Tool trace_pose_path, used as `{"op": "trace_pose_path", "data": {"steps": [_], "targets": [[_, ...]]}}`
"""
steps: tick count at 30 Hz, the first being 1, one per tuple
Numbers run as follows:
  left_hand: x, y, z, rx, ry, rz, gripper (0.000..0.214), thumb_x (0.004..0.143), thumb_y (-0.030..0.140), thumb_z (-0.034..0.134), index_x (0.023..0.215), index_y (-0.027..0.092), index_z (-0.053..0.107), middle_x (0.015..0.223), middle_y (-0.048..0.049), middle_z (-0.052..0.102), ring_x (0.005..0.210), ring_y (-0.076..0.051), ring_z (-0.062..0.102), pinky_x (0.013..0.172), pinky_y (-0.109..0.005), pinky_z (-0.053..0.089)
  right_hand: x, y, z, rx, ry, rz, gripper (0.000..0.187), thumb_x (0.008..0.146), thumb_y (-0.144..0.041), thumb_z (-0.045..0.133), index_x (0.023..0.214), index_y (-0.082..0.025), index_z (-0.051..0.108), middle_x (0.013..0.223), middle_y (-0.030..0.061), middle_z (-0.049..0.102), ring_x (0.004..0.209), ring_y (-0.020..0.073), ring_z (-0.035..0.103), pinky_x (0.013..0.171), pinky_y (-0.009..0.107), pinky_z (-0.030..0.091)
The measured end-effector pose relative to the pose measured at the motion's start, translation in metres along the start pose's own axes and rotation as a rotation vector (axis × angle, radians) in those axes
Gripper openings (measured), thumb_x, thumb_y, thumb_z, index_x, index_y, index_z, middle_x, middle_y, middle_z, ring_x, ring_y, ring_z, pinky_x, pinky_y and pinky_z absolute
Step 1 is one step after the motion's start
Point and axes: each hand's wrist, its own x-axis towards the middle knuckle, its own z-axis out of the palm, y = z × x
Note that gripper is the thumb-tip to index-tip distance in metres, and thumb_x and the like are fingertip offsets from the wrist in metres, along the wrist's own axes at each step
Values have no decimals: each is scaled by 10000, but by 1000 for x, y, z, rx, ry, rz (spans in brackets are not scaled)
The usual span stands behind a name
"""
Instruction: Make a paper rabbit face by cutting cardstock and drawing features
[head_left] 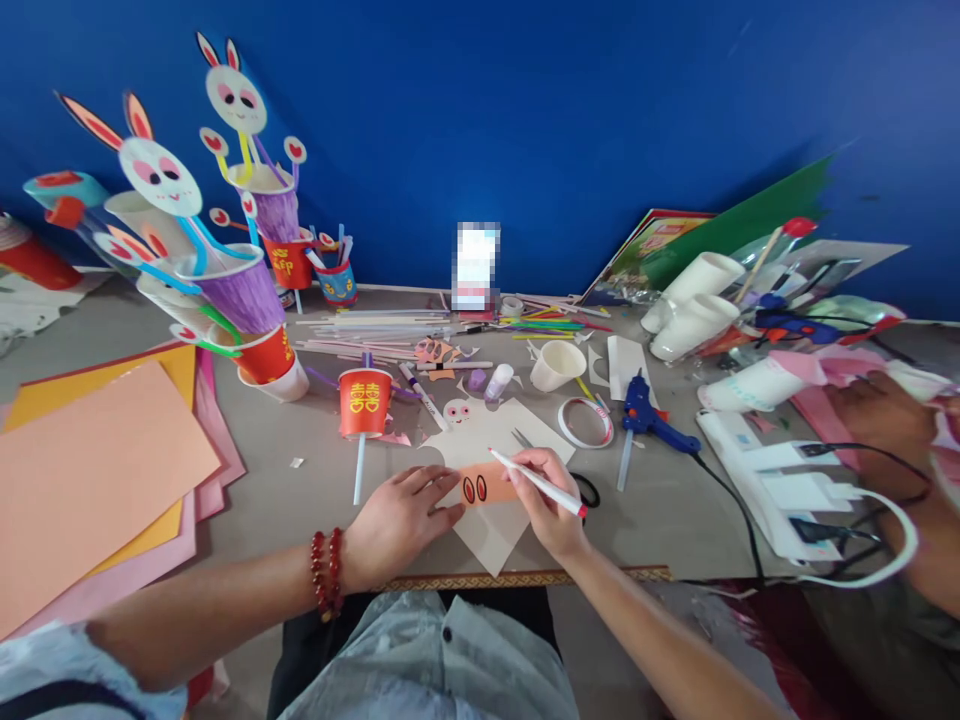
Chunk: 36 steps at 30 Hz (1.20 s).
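Observation:
My right hand [549,500] grips a white felt-tip marker [546,485] with a red end, its tip pointing up and left. Below the tip lies a small strip of orange paper [493,482] bearing two red ovals outlined in black. My left hand [409,525] rests with fingers stretched out at the strip's left edge. Under both is a sheet of white paper [495,545]. A cut-out rabbit face [457,412] sits just beyond. Scissors [587,490] lie beside my right hand, partly hidden by it.
A red cup [365,403] on a straw stands left of the paper. Paper-cup rabbits [236,290] and coloured sheets [105,470] are further left. At right are a tape roll [585,424], a blue glue gun [652,415], a power strip [750,485] and another person's hand [881,420].

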Motion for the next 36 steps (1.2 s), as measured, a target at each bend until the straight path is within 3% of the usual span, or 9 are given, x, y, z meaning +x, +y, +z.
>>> {"op": "trace_pose_path", "data": {"steps": [4, 7, 11, 15, 18, 21, 26, 32, 36], "targets": [[4, 2, -2, -10, -13, -47, 233, 927, 191, 598, 1140, 260, 665, 1314, -97, 597, 1172, -269, 574, 921, -427, 534, 0, -3, -2, -108, 89, -235, 150, 917, -162, 592, 1045, -235, 625, 928, 56, 676, 790, 198, 670, 683, 318, 538], [8, 5, -5, 5, -37, -74, 232, 904, 185, 627, 1121, 256, 667, 1276, -94, 600, 1147, -268, 582, 908, -430, 541, 2, -7, -7, -143, 101, -295, 169, 899, -141, 604, 1029, -240, 649, 944, 62, 685, 837, 215, 677, 719, 340, 543], [10, 7, -14, -43, 8, -94, 164, 922, 146, 565, 1049, 204, 650, 1250, -92, 613, 1131, -245, 595, 899, -401, 552, 2, -14, -17, -18, 140, -122, 98, 908, -220, 603, 990, -220, 657, 860, 58, 698, 652, 177, 635, 564, 291, 507], [13, 4, -29, -211, 153, -136, 145, 955, 137, 479, 1017, 177, 604, 1123, -100, 660, 1069, -219, 620, 908, -373, 525, -7, -27, -18, 276, 189, 65, 84, 919, -283, 578, 909, -211, 621, 685, 14, 667, 537, 142, 563, 473, 239, 432], [18, 5, -38, -428, 161, -305, 108, 973, 231, 498, 1058, 182, 544, 786, -7, 650, 720, -162, 626, 669, -268, 492, -15, -43, -8, 391, 144, 105, 132, 913, -316, 589, 836, -209, 585, 584, -15, 616, 473, 123, 507, 434, 217, 367], [26, 10, -44, -679, 91, -448, 172, 952, 279, 523, 1087, 185, 474, 570, 97, 494, 495, -116, 479, 510, -218, 345, -17, -62, 5, 380, 74, 81, 168, 920, -331, 590, 806, -210, 565, 545, -28, 598, 428, 106, 457, 416, 212, 322], [33, 15, -52, -783, 79, -394, 216, 891, 197, 513, 1093, 191, 438, 577, 96, 497, 513, -113, 454, 532, -218, 307, -10, -82, 20, 254, 0, 14, 190, 929, -335, 572, 791, -203, 564, 581, -13, 608, 473, 119, 496, 449, 233, 358], [31, 19, -53, -669, 56, -346, 423, 748, 52, 492, 1127, 225, 425, 639, 72, 588, 563, -141, 552, 550, -226, 325, -12, -77, 28, 176, -59, 2, 189, 942, -315, 550, 787, -209, 572, 621, -15, 607, 498, 119, 486, 485, 240, 377], [28, 27, -62, -777, 71, -289, 539, 756, 84, 527, 1259, 230, 397, 795, 27, 634, 657, -146, 592, 605, -238, 412, -15, -77, 32, 198, -65, 9, 200, 935, -316, 554, 764, -213, 555, 600, -31, 543, 506, 121, 479, 497, 242, 375]]}}
